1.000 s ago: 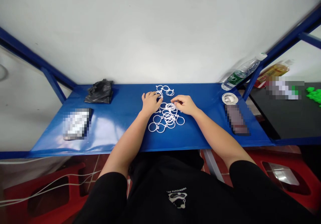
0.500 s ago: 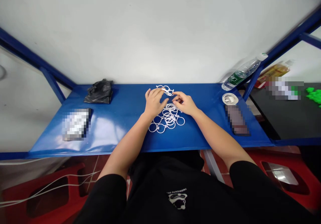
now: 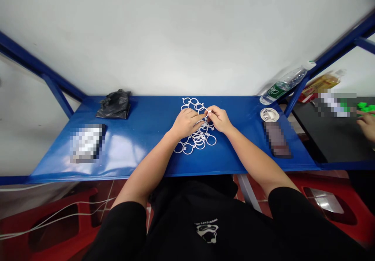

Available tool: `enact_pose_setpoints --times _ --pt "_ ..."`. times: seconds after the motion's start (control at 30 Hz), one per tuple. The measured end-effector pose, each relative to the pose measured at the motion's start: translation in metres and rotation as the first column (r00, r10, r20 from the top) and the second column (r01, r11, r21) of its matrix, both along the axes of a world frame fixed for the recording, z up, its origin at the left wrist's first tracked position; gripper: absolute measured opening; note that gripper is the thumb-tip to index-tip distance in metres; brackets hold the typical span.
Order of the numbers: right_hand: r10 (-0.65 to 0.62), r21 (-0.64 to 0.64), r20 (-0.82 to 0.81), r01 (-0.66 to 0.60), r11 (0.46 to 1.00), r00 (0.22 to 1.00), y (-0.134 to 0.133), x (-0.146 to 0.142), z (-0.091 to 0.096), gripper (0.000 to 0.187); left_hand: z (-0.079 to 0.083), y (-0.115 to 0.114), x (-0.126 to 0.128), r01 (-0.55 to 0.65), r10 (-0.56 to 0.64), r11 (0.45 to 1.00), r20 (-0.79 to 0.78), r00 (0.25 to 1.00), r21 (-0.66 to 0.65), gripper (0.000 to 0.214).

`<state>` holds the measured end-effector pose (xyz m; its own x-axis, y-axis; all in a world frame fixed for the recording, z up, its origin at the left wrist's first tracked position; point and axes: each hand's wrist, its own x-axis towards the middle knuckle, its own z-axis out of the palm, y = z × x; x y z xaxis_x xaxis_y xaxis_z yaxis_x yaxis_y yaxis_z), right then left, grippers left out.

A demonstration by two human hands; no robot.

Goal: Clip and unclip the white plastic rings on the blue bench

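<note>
White plastic curtain rings (image 3: 211, 140), each with a small eyelet, lie in a loose heap on the blue tabletop (image 3: 146, 136). Several more rings (image 3: 186, 101) lie farther back near the wall. Between my hands a white ring (image 3: 199, 114) is held by its edge. My right hand (image 3: 219, 118) is closed, pinching it at the eyelet between thumb and fingers. My left hand (image 3: 187, 123) is closed too, with its fingertips at the same spot, partly covering the heap below.
A crumpled black plastic bag (image 3: 114, 104) and a blurred-out item (image 3: 88, 143) lie on the left. To the right are a water bottle (image 3: 285, 84), a white coil (image 3: 269, 115) and a dark phone-like item (image 3: 277, 139). Another person's hand (image 3: 367, 126) shows at the far right.
Both hands have come nearer to me and closer together, now with a ring between them. The rings at the back show more fully. Another person's hand has appeared at the right.
</note>
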<state>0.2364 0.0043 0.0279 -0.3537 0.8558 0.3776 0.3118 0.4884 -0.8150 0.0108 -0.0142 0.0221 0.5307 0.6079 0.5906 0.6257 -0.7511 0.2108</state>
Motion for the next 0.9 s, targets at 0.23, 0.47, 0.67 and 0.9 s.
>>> enact_pose_setpoints --times 0.23,0.47,0.67,0.9 --pt "0.029 -0.003 -0.031 -0.03 1.0 0.999 0.0011 0.0017 -0.0007 0.022 0.0001 -0.0027 0.004 0.068 -0.066 0.997 -0.044 0.997 0.046 0.036" --pt "0.05 0.066 0.057 -0.053 0.996 0.997 -0.0017 0.002 0.0015 0.022 -0.0005 -0.0025 0.0033 0.056 -0.055 0.998 -0.041 0.998 0.025 0.031" --pt "0.093 0.067 0.08 -0.098 0.993 0.992 -0.0014 0.0039 0.0026 0.029 -0.0009 -0.0017 0.0028 0.05 -0.049 0.999 -0.035 0.998 0.009 0.033" --pt "0.077 0.064 0.077 -0.082 0.995 0.994 -0.0009 0.0033 0.0021 0.024 -0.0007 -0.0015 0.0024 0.041 -0.038 0.998 -0.073 0.997 0.043 0.034"
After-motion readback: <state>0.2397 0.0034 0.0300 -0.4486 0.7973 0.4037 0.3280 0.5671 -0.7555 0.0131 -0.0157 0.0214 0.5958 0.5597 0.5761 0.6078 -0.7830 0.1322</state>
